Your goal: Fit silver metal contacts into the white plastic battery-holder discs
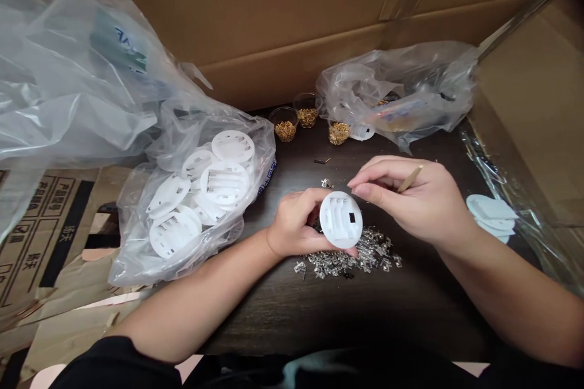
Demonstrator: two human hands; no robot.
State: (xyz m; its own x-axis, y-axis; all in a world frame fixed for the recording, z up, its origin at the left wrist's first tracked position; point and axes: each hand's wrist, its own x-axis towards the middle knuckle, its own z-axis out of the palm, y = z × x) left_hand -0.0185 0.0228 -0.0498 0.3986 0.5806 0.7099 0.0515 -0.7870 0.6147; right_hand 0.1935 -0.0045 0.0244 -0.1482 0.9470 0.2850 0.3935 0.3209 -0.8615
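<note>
A round white plastic disc [335,220] with slots and a small dark rectangle is gripped in my left hand [298,222], its moulded side facing up at me. To its upper right, my right hand [410,197] is closed, thumb and fingers pinched together, with a thin wooden stick [410,178] running through the grasp. Whether the right fingertips also hold a small part is too small to tell. Beneath the disc lies a pile of small silvery metal pieces [365,258] on the dark table [283,310]. A few more metal pieces [326,183] sit just behind the disc.
An open plastic bag [253,194] of white discs [225,183] lies left. Clear cups [285,124] of brass-coloured parts stand at the back, beside another plastic bag [424,97]. Stacked white pieces [490,216] lie right. Cardboard walls [274,18] enclose the back and right.
</note>
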